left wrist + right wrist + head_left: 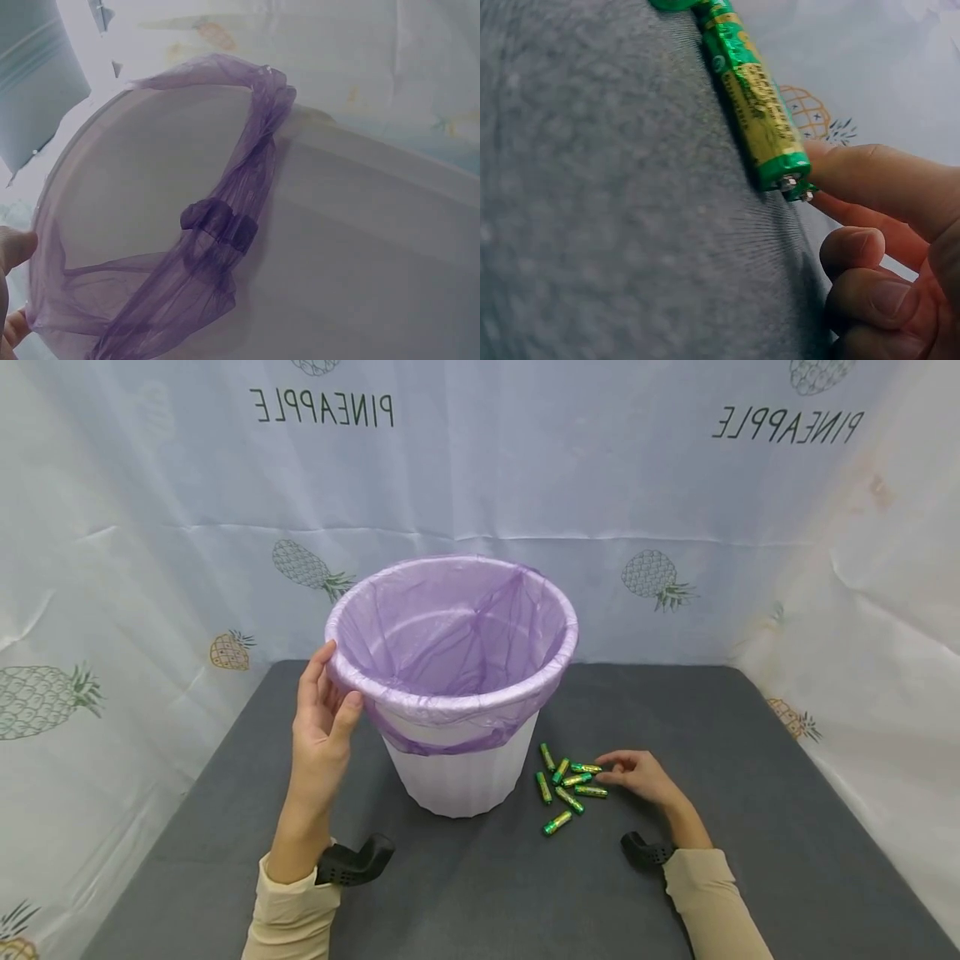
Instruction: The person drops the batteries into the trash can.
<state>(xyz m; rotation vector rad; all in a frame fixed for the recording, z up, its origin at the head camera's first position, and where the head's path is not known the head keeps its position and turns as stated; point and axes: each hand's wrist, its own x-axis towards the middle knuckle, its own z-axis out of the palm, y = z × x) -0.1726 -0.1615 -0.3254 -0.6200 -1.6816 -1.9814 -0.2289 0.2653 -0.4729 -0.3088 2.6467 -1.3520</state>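
Observation:
A white trash bin (457, 781), lined with a purple bag (450, 747) folded over its rim, stands upright on the dark table. My left hand (322, 735) touches the outside of the rim, thumb toward the front and fingers at the left side. In the left wrist view, the fingertips (16, 247) lie right at the rim's edge. My right hand (637, 777) reaches low to several green and gold batteries (591, 792). Its index finger and thumb come to one battery's (586, 768) end; in the right wrist view a nearer battery (757, 105) hides the tips, so I cannot tell whether they pinch.
The batteries lie loosely scattered right of the bin, one battery (557, 823) nearer the front. A dark grey cloth covers the table (480, 893). Pale curtains (480, 460) with pineapple prints hang behind and at both sides. Black devices (356, 860) sit at the wrists.

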